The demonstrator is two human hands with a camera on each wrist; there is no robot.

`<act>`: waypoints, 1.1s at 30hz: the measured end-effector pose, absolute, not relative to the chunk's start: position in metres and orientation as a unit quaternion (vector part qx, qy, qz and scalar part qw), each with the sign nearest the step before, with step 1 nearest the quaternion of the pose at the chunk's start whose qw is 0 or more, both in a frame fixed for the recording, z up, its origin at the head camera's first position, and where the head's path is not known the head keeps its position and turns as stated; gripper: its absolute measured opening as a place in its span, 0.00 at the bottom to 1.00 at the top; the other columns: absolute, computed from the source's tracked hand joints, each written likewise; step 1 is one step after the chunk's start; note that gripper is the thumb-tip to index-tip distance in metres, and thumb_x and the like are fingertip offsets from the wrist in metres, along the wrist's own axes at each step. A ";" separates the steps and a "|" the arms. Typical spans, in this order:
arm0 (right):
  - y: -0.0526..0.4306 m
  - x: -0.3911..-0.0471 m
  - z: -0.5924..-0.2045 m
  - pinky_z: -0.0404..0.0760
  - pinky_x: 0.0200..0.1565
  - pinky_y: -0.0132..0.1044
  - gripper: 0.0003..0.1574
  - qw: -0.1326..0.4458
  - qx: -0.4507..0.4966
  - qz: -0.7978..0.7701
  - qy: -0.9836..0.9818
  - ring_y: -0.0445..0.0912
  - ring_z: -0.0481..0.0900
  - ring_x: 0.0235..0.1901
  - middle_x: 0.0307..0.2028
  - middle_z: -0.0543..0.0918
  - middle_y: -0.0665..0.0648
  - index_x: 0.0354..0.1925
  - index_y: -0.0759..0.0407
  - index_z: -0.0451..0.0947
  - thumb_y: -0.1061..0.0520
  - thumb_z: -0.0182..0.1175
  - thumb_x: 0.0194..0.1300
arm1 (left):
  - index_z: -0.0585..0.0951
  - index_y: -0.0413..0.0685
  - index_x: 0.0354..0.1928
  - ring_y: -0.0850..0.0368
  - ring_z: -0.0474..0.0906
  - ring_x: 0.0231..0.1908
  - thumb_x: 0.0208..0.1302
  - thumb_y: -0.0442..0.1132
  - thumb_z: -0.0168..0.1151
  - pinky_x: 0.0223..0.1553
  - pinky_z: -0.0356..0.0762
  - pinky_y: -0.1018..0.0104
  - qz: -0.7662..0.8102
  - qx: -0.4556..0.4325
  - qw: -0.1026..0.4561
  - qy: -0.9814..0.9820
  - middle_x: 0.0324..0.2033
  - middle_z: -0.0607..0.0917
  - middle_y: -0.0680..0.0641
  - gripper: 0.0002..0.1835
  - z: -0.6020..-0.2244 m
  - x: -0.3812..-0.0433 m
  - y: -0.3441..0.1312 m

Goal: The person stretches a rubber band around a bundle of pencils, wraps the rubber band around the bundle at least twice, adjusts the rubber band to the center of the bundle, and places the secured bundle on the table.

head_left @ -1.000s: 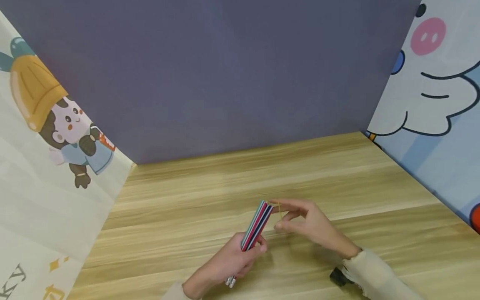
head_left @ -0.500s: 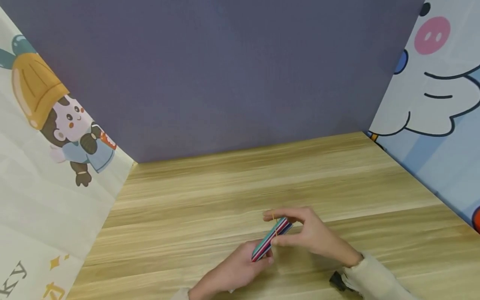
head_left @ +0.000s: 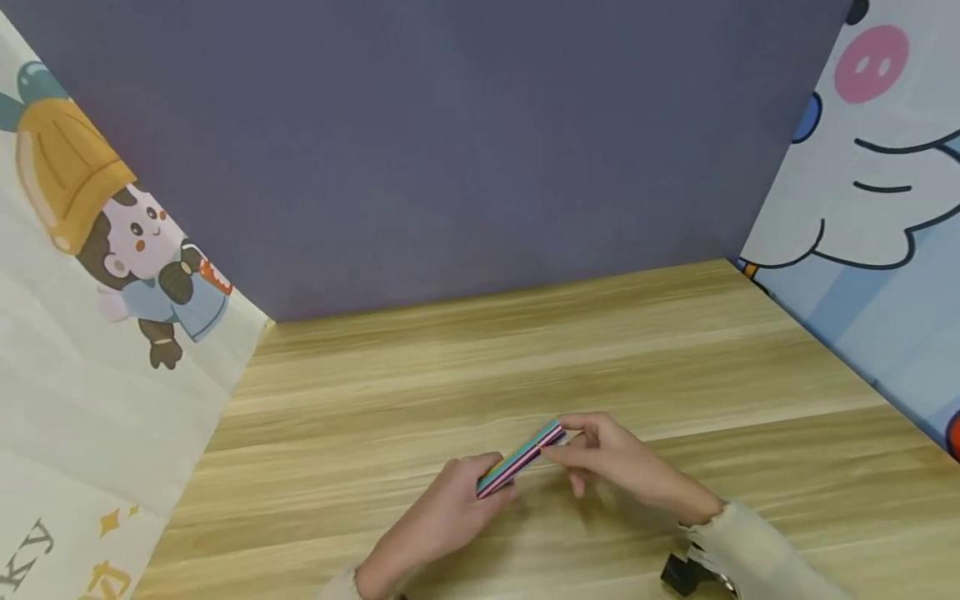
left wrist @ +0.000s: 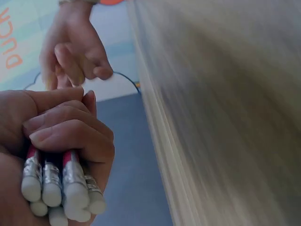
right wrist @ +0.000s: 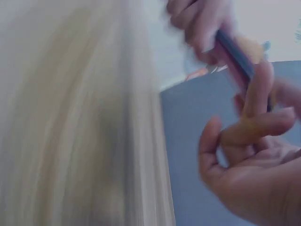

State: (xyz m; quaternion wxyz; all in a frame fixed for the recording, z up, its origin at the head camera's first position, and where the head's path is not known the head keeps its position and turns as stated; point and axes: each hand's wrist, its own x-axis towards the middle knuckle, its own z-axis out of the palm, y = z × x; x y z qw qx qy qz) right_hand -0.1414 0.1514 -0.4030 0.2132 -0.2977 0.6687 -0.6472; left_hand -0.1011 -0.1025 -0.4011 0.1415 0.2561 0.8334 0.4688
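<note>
Bundle of pencils [head_left: 522, 458]: lower centre of the head view, held above the bench [head_left: 360, 400], lying aslant from lower left to upper right. Striping along the visible side: teal, white, magenta-red, dark.

Left hand [head_left: 450, 504]: grasping the lower-left part of the bundle, fingers curled round it. In the left wrist view, several white erasers [left wrist: 51, 194] in silver ferrules [left wrist: 73, 172] stick out below the curled fingers, lower left of the frame; some red shaft shows above them.

Right hand [head_left: 618, 461]: at the upper-right end of the bundle, pinching it between thumb and index finger; other fingers bent beneath. Right wrist view blurred; bundle runs from the left hand at top centre down to the right hand's fingers at right.

Sleeves: pale, the right sleeve [head_left: 761, 550] at lower right. Black object [head_left: 681, 575] just beside it, identity unclear.

Surroundings: wood-grain bench across the lower half; plain blue-grey panel [head_left: 465, 158] behind. Left of frame, white panel [head_left: 67, 400] with a cartoon figure in an orange hat; upper right, cartoon panel [head_left: 892, 229] with a pink snout.
</note>
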 end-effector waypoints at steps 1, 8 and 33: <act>0.152 -0.142 -0.402 0.69 0.18 0.30 0.14 0.224 -0.290 -0.653 0.663 0.41 0.76 0.16 0.19 0.82 0.53 0.53 0.67 0.77 0.59 0.55 0.75 | 0.74 0.50 0.30 0.71 0.56 0.15 0.70 0.39 0.63 0.15 0.55 0.79 0.464 0.256 0.135 0.837 0.17 0.64 0.59 0.10 -0.401 -0.103 -0.104; 0.150 -0.138 -0.395 0.74 0.22 0.29 0.13 0.167 -0.236 -0.669 0.685 0.40 0.73 0.19 0.19 0.80 0.52 0.42 0.68 0.81 0.57 0.57 0.74 | 0.77 0.47 0.30 0.70 0.58 0.14 0.70 0.41 0.63 0.14 0.57 0.78 0.469 0.214 0.095 0.852 0.16 0.66 0.58 0.10 -0.401 -0.108 -0.111; 0.148 -0.140 -0.410 0.79 0.17 0.36 0.11 0.060 -0.130 -0.684 0.715 0.41 0.74 0.16 0.22 0.78 0.60 0.45 0.73 0.81 0.66 0.57 0.70 | 0.74 0.46 0.30 0.70 0.59 0.14 0.74 0.51 0.56 0.13 0.60 0.76 0.478 0.261 0.072 0.835 0.16 0.66 0.58 0.18 -0.407 -0.127 -0.100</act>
